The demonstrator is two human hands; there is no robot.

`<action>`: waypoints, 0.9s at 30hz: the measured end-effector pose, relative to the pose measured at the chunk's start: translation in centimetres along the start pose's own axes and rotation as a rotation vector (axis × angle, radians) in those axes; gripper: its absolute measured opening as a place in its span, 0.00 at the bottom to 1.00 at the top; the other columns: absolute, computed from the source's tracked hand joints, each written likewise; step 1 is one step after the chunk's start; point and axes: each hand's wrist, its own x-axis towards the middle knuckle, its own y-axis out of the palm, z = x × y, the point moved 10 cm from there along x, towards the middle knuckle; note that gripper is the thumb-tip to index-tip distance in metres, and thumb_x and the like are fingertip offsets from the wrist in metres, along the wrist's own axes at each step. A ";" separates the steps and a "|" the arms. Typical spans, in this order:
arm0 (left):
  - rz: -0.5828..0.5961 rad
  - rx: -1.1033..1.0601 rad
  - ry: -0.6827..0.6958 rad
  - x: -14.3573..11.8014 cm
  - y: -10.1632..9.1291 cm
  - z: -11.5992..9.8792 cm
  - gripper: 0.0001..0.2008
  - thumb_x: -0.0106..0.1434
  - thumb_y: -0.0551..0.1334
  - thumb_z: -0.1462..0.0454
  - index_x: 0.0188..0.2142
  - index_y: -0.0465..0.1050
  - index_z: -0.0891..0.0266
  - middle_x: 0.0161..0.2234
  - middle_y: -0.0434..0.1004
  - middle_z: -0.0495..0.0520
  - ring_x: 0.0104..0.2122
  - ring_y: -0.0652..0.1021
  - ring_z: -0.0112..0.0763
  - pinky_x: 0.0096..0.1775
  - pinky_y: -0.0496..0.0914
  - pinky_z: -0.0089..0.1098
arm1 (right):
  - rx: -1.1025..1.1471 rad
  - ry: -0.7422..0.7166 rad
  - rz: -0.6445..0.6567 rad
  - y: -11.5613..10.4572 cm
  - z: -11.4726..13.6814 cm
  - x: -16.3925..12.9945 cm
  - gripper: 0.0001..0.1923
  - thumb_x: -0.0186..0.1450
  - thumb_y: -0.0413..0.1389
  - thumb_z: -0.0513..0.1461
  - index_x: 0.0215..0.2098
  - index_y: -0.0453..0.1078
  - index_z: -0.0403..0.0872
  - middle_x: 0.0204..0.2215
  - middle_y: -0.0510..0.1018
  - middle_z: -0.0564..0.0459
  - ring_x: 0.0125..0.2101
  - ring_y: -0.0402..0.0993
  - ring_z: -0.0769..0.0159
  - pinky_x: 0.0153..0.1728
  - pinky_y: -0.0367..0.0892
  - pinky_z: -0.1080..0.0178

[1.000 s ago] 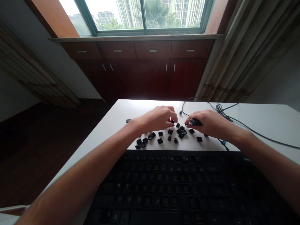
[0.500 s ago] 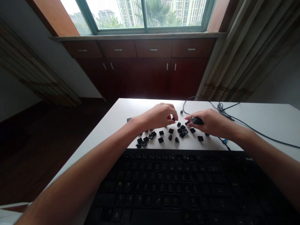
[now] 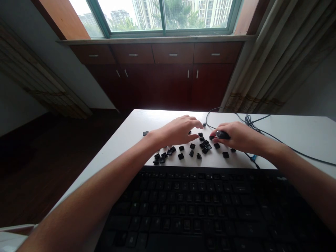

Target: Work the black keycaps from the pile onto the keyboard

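In the head view my left hand (image 3: 183,129) hovers over the table with thumb and index finger apart and nothing between them. Several loose black keycaps (image 3: 201,134) lie just past its fingertips. My right hand (image 3: 232,134) is closed round a black keycap puller (image 3: 222,134) with a shiny front part. At the puller's tip, by the right fingertips, is one keycap (image 3: 211,138); whether the tool grips it I cannot tell. A large black keyboard (image 3: 183,206) lies nearest me, with lighter spots where caps are off.
The white table (image 3: 147,120) bears more scattered keycaps (image 3: 162,160) along the keyboard's far edge. A black cable (image 3: 248,120) lies bundled at the back right and runs off to the right. Beyond stand red-brown cabinets (image 3: 168,84) under a window.
My left thumb and index finger have spread apart; the dark keycap that was between them is no longer there. My right hand keeps its hold on the puller, almost in place.
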 end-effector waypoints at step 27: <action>-0.004 -0.017 0.041 -0.3 -1.5 -1.4 0.10 0.68 0.62 0.63 0.47 0.79 0.60 0.42 0.82 0.52 0.38 0.79 0.31 0.38 0.66 0.30 | 0.075 -0.183 0.092 -3.6 6.7 -2.5 0.10 0.66 0.61 0.46 0.40 0.81 0.52 0.36 0.83 0.53 0.31 0.77 0.64 0.32 0.67 0.63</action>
